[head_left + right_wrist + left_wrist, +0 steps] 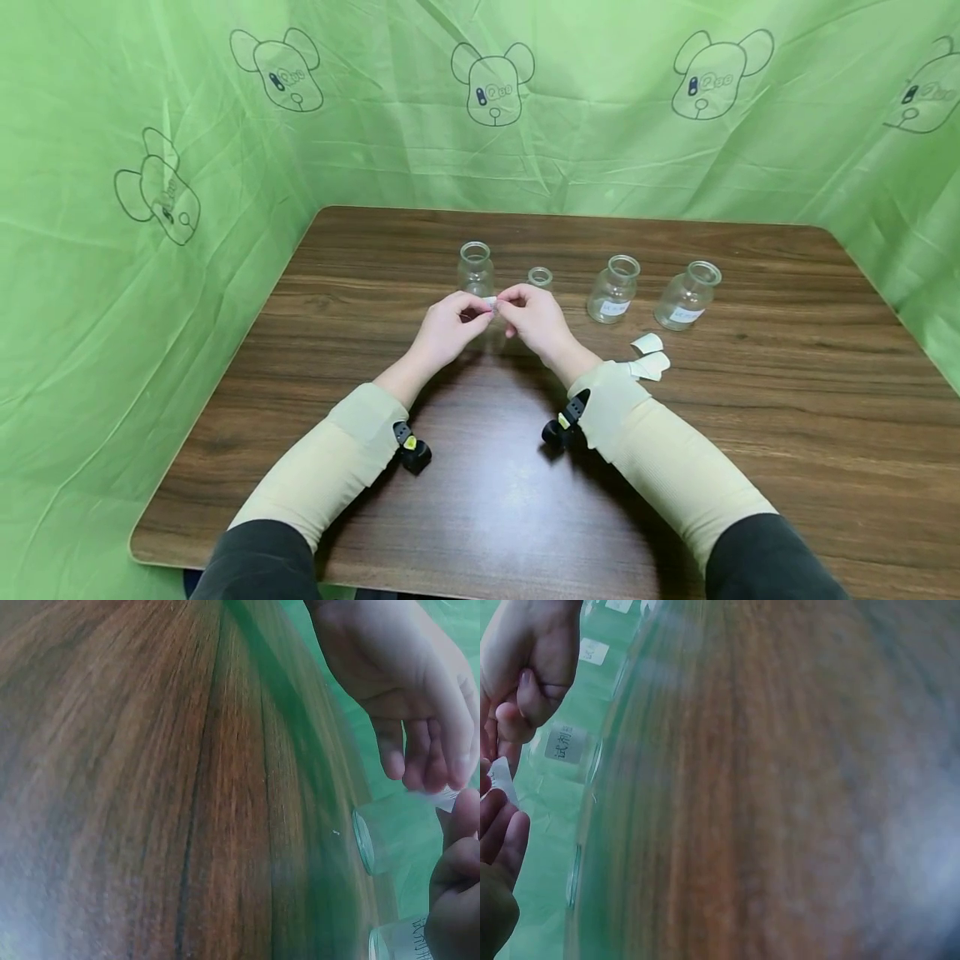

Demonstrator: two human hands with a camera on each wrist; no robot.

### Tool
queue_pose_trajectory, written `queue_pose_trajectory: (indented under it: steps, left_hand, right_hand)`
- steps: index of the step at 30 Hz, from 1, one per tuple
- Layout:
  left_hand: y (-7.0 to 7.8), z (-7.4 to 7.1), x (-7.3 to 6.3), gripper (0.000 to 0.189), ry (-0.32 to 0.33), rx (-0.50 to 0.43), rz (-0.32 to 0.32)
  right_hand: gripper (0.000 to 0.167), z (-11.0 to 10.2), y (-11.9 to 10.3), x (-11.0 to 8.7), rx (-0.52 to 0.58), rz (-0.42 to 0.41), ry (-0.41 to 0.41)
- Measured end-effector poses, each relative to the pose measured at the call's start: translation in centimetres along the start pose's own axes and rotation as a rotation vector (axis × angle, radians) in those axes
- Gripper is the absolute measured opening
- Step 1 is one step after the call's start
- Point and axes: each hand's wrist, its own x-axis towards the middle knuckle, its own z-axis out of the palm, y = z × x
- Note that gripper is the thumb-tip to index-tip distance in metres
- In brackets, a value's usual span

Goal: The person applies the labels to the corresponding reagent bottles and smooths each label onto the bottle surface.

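Observation:
A small white label (490,301) is pinched between the fingertips of both hands, at the middle of the table. My left hand (448,325) grips one end; my right hand (536,319) grips the other. Right behind the hands stands a clear glass bottle (475,265), on which the right wrist view shows no label. Partly hidden by the right hand is another glass bottle (540,279), whose label (566,744) with handwritten characters shows in the left wrist view.
Two more labelled glass bottles, one nearer (612,292) and one farther right (687,297), stand upright. Pieces of pale backing paper (649,365) lie beside the right forearm on the wooden table (787,400). Green cloth (585,142) hangs behind and at the sides.

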Motion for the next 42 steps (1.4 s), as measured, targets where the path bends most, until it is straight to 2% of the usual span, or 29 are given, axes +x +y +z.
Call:
queue_pose_trajectory:
  steps: [6, 11, 14, 18, 21, 26, 33, 37, 42]
  left_hand:
    - [-0.7, -0.4, 0.2, 0.011, 0.061, 0.006, -0.084]
    - [-1.2, -0.8, 0.5, 0.015, 0.109, -0.025, -0.18]
    - [-1.4, -0.9, 0.7, 0.017, 0.138, -0.05, -0.207]
    - [-1.6, -1.0, 0.8, 0.016, 0.15, -0.103, -0.213]
    - [-1.6, -1.2, 0.9, 0.013, 0.142, -0.084, -0.198]
    - [-1.8, -1.7, 1.1, 0.01, 0.134, 0.049, -0.14]
    - [-2.4, -2.0, 1.7, 0.01, 0.127, 0.192, -0.09]
    - [-2.7, -1.7, 2.0, 0.01, 0.147, 0.243, -0.1]
    - [-2.7, -1.1, 2.5, 0.011, 0.15, 0.282, -0.124]
  right_hand:
    - [0.013, 0.1, 0.1, 0.3, 0.013, 0.005, 0.014]
    - [0.013, 0.4, 0.2, 0.6, 0.047, -0.005, 0.023]
    - [0.013, 0.6, 0.4, 0.8, 0.099, -0.009, 0.022]
    - [0.014, 0.9, 0.6, 0.9, 0.133, -0.017, 0.009]
    - [0.013, 1.1, 0.7, 1.0, 0.027, -0.046, 0.017]
    - [0.013, 1.5, 0.9, 1.3, -0.205, -0.105, 0.033]
    - [0.01, 2.4, 0.8, 1.9, -0.401, -0.174, 0.084]
    - [0.01, 2.7, 0.8, 2.3, -0.492, -0.196, 0.106]
    - [0.01, 2.6, 0.8, 2.5, -0.554, -0.193, 0.127]
